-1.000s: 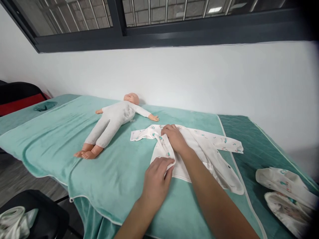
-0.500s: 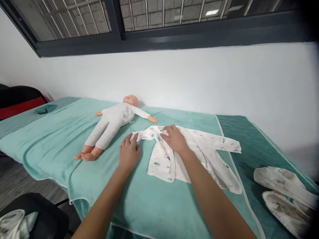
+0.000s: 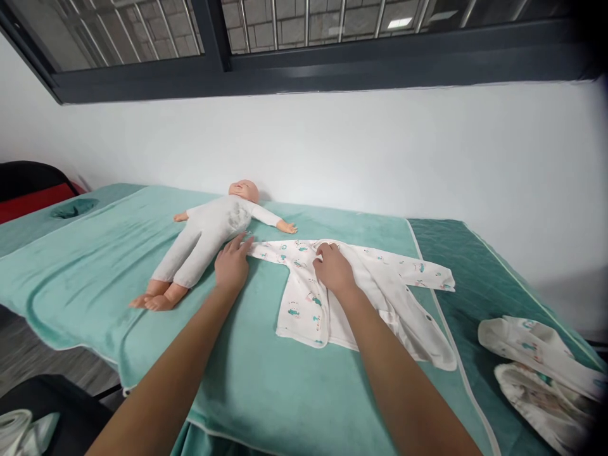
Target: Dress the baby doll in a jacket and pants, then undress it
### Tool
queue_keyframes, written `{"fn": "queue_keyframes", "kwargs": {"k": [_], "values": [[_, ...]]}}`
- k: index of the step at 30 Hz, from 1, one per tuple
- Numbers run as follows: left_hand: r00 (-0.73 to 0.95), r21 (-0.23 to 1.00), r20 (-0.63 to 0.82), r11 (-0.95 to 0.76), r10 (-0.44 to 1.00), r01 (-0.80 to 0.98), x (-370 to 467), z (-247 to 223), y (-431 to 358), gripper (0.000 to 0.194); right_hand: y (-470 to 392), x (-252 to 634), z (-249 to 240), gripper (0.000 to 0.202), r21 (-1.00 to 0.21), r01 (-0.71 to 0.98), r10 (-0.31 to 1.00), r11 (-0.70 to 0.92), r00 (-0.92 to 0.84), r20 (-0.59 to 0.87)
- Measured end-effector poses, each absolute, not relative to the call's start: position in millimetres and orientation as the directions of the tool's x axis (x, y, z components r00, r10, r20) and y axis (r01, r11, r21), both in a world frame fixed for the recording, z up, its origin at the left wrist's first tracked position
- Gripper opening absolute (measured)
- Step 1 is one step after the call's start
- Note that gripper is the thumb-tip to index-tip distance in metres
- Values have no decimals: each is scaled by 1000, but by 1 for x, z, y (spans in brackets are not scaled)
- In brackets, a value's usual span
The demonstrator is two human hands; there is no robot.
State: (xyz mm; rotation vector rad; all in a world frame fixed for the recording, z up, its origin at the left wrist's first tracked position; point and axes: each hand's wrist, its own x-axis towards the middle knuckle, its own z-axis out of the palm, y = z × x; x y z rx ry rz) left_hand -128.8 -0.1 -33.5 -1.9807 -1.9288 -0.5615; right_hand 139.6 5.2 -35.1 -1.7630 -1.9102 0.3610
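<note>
A white baby shirt (image 3: 300, 310) with small green prints lies spread on the light green blanket (image 3: 294, 399), its front partly open. My left hand (image 3: 231, 263) pinches the cuff of its left-side sleeve, which is stretched out straight. On the shirt's front edge near the neckline, the fingers of my right hand (image 3: 335, 269) are curled and closed on the cloth. Beside my left hand a baby doll (image 3: 202, 237) in white clothing lies on its back, head toward the wall, arms spread and feet bare. The shirt's other sleeve reaches out to the right.
Folded printed baby clothes (image 3: 536, 348) lie at the right on a darker green cover (image 3: 479, 316). A black chair (image 3: 57, 405) bearing folded cloth stands at the lower left. A red and black object (image 3: 35, 190) is at the far left. Behind runs a white wall (image 3: 332, 152) under a window.
My left hand has moved left and away from me, drawing the sleeve out straight. My right hand has shifted slightly on the shirt front. The view has turned a little.
</note>
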Motion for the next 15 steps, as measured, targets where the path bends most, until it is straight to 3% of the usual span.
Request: {"fn": "queue_keyframes", "kwargs": {"k": [3, 6, 9, 12, 15], "values": [[-111, 112, 487, 64, 866, 992, -129, -35, -7, 57, 2, 140, -31, 33, -525, 844, 986, 109, -26, 162], [-122, 162, 508, 44, 853, 986, -127, -35, -15, 51, 2, 144, -29, 36, -528, 845, 993, 83, -23, 120], [70, 157, 514, -173, 855, 972, -120, -35, -24, 43, 5, 150, -27, 35, -535, 844, 997, 34, 7, 74], [349, 148, 385, -431, 854, 890, -110, -36, -34, 44, 7, 156, -25, 35, -545, 839, 999, -2, 29, 41], [392, 190, 275, -449, 878, 873, -103, -37, -39, 42, 7, 158, -24, 36, -552, 833, 999, -27, 43, 15]]}}
